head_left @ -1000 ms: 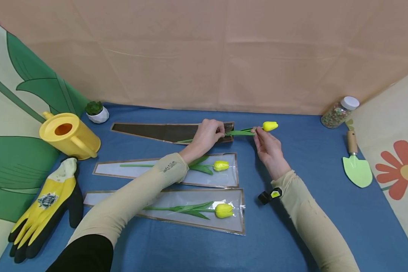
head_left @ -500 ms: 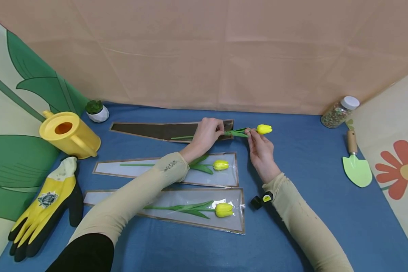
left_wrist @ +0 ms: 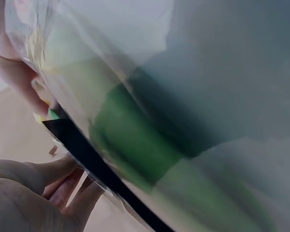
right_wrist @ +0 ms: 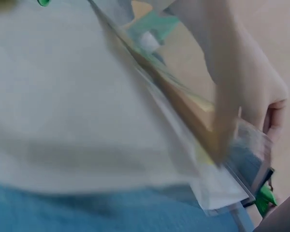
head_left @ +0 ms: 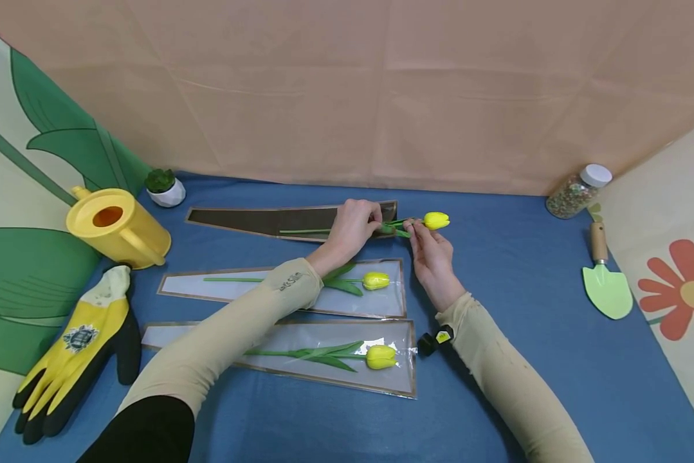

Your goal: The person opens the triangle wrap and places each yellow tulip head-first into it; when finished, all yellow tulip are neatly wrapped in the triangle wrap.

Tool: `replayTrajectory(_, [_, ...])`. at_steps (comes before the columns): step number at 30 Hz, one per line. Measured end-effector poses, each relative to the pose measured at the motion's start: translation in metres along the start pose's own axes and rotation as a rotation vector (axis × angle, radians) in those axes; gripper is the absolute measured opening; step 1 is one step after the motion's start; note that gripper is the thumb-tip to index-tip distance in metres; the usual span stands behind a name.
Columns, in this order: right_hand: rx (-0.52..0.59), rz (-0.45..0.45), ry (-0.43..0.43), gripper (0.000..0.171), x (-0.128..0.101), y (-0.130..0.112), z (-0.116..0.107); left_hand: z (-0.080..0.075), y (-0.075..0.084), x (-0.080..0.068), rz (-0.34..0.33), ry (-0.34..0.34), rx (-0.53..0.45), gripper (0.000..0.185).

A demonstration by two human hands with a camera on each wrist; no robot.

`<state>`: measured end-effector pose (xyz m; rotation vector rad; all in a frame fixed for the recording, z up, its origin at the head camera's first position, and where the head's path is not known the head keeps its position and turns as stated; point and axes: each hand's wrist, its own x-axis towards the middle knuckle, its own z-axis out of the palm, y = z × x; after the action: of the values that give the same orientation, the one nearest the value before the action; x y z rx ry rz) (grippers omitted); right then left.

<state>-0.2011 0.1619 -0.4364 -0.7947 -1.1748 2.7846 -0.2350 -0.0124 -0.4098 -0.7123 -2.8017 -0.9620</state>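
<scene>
Fingers of the right hand (head_left: 430,257) pinch a yellow artificial tulip (head_left: 435,221) while the left hand (head_left: 351,228) grips the dark-backed cellophane sleeve's (head_left: 254,222) mouth near the desk's far edge.

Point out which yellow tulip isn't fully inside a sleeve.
The farthest tulip, pinched by the right hand; its bloom sticks out of the dark sleeve.

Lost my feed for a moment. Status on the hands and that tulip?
Left hand holds sleeve mouth. Right hand pinches tulip below the bloom, stem partly in sleeve. Nothing blocking.
</scene>
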Motion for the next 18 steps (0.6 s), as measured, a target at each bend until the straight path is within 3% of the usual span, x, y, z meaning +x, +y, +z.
replayTrajectory(7, [-0.003,0.017,-0.024,0.044,-0.002,0.006,0.005,0.001,0.003,0.001,-0.009,-0.017,0.015,0.006])
replayTrajectory(12, [-0.046,0.010,-0.041,0.036,-0.001,0.008,0.008,0.001,0.004,0.002,-0.011,-0.010,0.018,0.007])
replayTrajectory(18, [-0.207,0.011,-0.049,0.039,-0.002,0.010,0.011,0.000,0.005,0.002,0.002,-0.008,0.014,0.006])
